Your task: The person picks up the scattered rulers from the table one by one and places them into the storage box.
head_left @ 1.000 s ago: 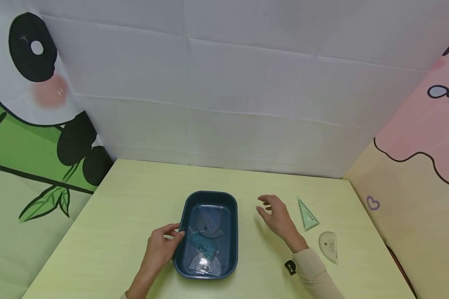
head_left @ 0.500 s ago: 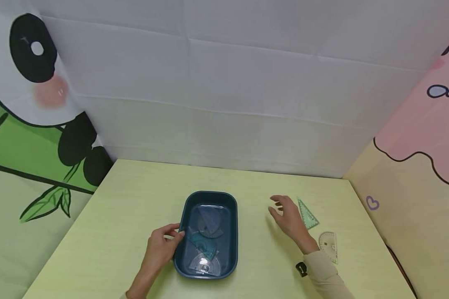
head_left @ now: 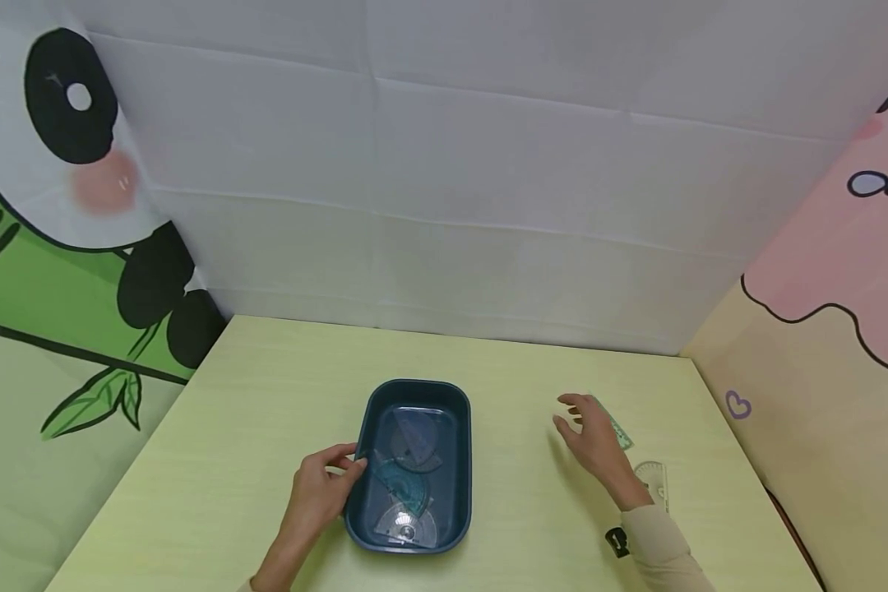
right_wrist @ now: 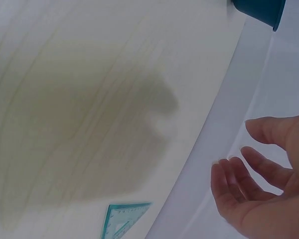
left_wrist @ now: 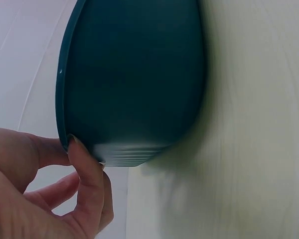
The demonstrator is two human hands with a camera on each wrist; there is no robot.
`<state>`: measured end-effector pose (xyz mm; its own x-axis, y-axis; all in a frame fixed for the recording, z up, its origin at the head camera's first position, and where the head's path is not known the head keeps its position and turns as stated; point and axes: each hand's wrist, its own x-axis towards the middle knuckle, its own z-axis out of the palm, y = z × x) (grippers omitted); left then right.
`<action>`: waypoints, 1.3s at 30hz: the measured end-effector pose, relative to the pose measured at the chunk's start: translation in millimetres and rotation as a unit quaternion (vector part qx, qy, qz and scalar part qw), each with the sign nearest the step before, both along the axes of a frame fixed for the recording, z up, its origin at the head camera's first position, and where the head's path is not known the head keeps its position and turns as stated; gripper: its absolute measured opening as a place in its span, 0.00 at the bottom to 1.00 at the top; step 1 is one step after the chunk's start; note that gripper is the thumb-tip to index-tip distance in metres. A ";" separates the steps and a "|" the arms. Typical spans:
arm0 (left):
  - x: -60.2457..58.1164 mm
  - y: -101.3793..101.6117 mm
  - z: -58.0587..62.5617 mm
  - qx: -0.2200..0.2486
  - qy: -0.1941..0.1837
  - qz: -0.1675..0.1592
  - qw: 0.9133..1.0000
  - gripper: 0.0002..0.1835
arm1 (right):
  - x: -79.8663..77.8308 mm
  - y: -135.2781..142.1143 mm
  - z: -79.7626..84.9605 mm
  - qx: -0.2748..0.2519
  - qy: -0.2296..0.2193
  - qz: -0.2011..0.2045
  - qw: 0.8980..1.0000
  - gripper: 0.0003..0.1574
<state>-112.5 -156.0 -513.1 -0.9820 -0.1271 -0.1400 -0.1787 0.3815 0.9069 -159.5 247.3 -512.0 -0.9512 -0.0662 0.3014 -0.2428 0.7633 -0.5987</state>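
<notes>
A dark blue plastic tray (head_left: 459,460) stands on the table with several clear and tinted drawing tools in it, among them a blue protractor (head_left: 407,487) and a clear protractor (head_left: 407,526). My left hand (head_left: 321,485) pinches the tray's left rim between thumb and fingers, as the left wrist view also shows. To the right, my right hand (head_left: 595,440) hovers above the table, fingers loosely bent and holding nothing. Partly hidden behind it lies a green set square (head_left: 619,427), also in the right wrist view. A clear protractor (head_left: 654,481) sits partly behind the right forearm.
The pale yellow table (head_left: 289,378) runs back to a white cloth backdrop (head_left: 444,205). Printed cartoon panels close off the left and right sides. A black watch-like object (head_left: 617,543) is at the right wrist.
My right hand has moved to the right, away from the tray, and now covers part of the green set square and, with the forearm, the protractor. The left hand stays on the rim.
</notes>
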 end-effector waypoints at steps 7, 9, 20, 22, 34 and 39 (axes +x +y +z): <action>-1.1 0.6 -1.3 0.002 0.003 -0.003 1.000 0.18 | 1.3 12.1 -0.9 0.002 0.000 -0.007 1.000 0.21; -1.3 1.0 -1.5 0.001 0.003 -0.003 1.000 0.18 | 1.8 16.6 -1.8 0.008 0.002 -0.011 1.000 0.21; -0.6 -0.4 -1.5 0.003 0.001 0.001 1.000 0.17 | 7.0 34.0 -3.1 0.029 -0.036 -0.039 0.998 0.23; -0.9 -0.6 -1.9 0.002 0.002 -0.001 1.000 0.18 | 7.6 36.2 -3.6 0.036 -0.040 -0.044 0.998 0.24; 0.4 -0.4 -1.2 -0.003 0.001 0.004 1.000 0.17 | 9.3 53.8 -6.7 0.060 -0.070 -0.071 0.993 0.28; 0.2 -0.3 -2.2 -0.002 0.003 0.002 1.000 0.17 | 12.5 60.5 -4.7 0.056 -0.117 -0.082 0.988 0.31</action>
<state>-112.2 -156.3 -515.3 -0.9822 -0.1323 -0.1334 -0.1749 0.3850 0.9062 -147.0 307.8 -516.6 -0.9947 0.0741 0.0706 0.0252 0.8456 -0.5331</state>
